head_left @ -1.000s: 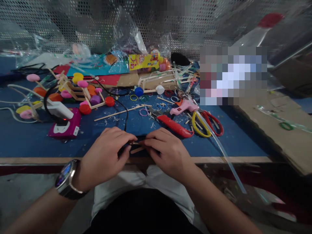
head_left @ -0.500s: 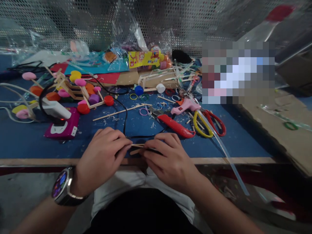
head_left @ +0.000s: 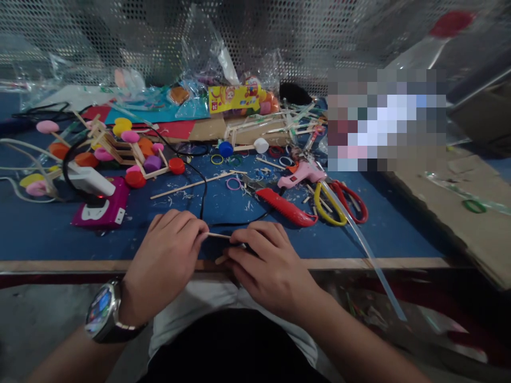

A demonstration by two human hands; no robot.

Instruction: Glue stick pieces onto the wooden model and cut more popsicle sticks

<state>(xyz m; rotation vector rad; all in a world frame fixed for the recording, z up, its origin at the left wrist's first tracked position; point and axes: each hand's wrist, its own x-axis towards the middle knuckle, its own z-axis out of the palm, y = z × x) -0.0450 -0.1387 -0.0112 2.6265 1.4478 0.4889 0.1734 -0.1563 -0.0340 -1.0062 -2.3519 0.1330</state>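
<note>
A thin wooden stick [head_left: 219, 235] spans the gap between my two hands near the table's front edge. My left hand [head_left: 171, 255] pinches its left end between thumb and fingertips. The fingers of my right hand [head_left: 267, 260] are closed on its other end. A second wooden piece [head_left: 221, 259] pokes out below my right fingers; the rest of it is hidden by the hand. Beyond my right hand lie a red-handled cutter [head_left: 287, 206] and a pink glue gun [head_left: 305, 173] with a clear glue stick [head_left: 367, 250].
Scissors [head_left: 330, 205] with yellow and red handles lie by the glue gun. At left are a purple power adapter [head_left: 115, 207] and a wooden-stick frame [head_left: 115, 149] with coloured pieces. A black cable [head_left: 205, 199] crosses the table. Cardboard [head_left: 451, 213] is at right.
My left hand has shifted slightly left, and the gap between the hands is a little wider. The lower wooden piece now sits lower and shows less.
</note>
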